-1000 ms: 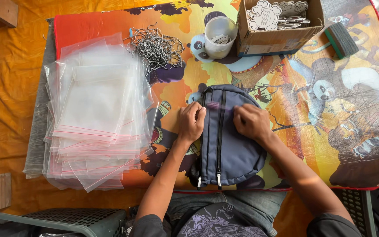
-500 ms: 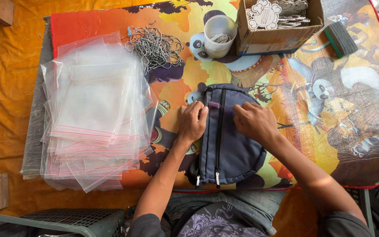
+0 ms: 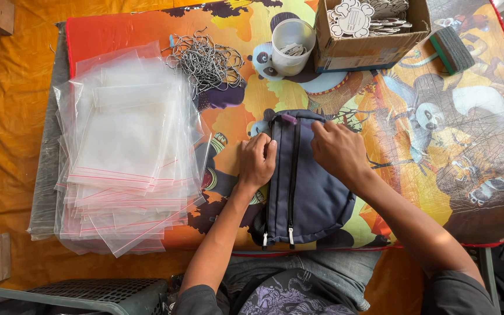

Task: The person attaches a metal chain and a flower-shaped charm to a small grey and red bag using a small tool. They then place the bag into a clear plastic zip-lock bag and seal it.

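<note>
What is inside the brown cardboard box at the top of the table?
The cardboard box holds a pile of flat white cut-out tags with dark outlines. Only the upper ones show; whatever lies beneath them is covered.

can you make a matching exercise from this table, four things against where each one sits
Things:
1. pouch
2. plastic bags
3. cup
4. cardboard box

Places:
A. far right corner area, holding flat white cutouts
B. stacked at the left side of the table
C. under both hands, at the near edge
D. at the far side, between the metal hooks and the box

Pairs: 1-C, 2-B, 3-D, 4-A
</note>
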